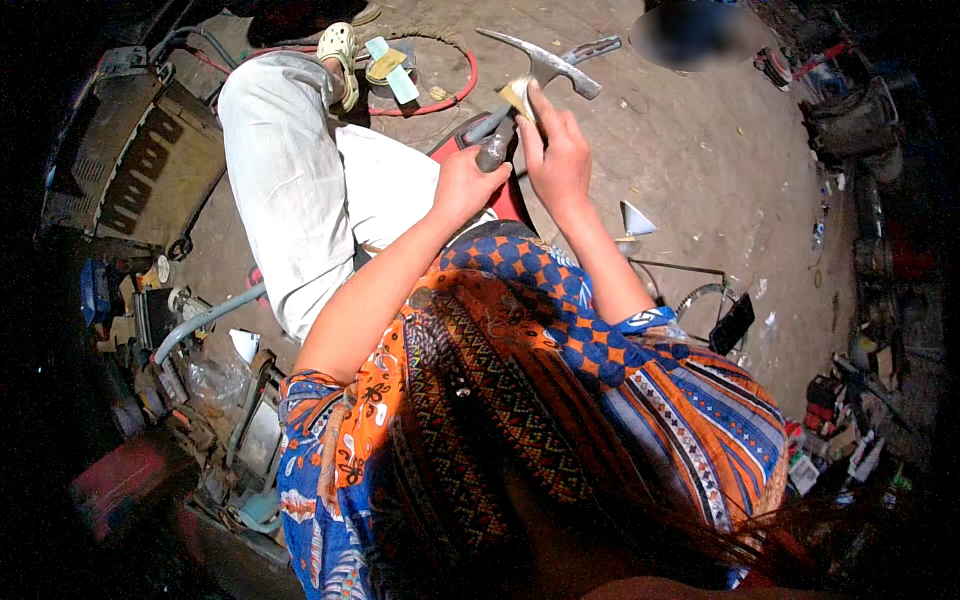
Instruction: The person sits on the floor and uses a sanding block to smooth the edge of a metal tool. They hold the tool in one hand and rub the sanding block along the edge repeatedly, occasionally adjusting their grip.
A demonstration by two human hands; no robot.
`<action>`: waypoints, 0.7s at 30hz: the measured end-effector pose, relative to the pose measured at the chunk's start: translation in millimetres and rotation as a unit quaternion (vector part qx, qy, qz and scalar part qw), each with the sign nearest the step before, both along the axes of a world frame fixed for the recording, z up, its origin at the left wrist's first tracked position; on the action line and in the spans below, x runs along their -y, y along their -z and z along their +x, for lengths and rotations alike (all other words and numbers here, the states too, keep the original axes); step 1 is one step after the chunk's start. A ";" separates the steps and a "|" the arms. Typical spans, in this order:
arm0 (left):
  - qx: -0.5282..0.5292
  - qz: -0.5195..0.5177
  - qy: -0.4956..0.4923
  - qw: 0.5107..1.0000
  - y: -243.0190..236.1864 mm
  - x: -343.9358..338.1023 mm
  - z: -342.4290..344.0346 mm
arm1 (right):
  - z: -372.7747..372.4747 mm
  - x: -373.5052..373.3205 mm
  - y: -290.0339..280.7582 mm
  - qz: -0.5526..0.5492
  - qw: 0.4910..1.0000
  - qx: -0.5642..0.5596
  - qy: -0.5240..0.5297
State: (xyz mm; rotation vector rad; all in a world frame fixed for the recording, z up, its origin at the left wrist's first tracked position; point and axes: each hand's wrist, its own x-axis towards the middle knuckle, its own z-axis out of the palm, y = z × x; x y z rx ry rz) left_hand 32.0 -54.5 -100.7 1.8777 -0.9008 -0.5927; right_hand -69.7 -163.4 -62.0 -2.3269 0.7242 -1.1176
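My left hand (468, 186) is closed around the dark, rounded grip (492, 154) of what looks like a pick hammer, in front of my lap. The hammer's grey metal head (545, 66) points away from me, with a long tapering spike to the left and a blunt end to the right. My right hand (557, 160) pinches a small folded tan-and-white piece (519, 97), like sandpaper, against the handle just below the head. My fingers partly hide the handle.
A red seat edge (513, 190) and a grey tube (596, 49) show around the hammer. Ahead, a red hose (474, 75) circles a round tin (386, 72). Beside my left leg stands a metal casing (150, 170). A white paper cone (636, 218) and wire frame (680, 268) lie right; clutter lines both sides.
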 end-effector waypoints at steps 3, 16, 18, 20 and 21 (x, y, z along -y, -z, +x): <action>-0.012 -0.028 -0.002 1.000 -3.1 0.2 -2.3 | -11.0 -8.9 15.2 -0.019 1.000 -0.015 -0.012; 0.012 -0.028 0.007 1.000 -1.9 2.1 -0.8 | -14.6 -10.6 22.5 -0.052 0.998 -0.028 0.006; 0.048 -0.028 0.003 0.998 7.1 2.6 0.9 | -10.8 -2.4 9.1 -0.045 0.996 -0.069 0.016; -0.010 -0.003 0.001 1.000 4.0 1.3 0.1 | 4.0 5.6 -5.3 -0.047 0.998 -0.031 0.022; -0.054 0.008 0.007 0.999 -5.9 -0.3 -0.4 | 9.9 7.6 -10.6 -0.030 0.999 -0.019 0.024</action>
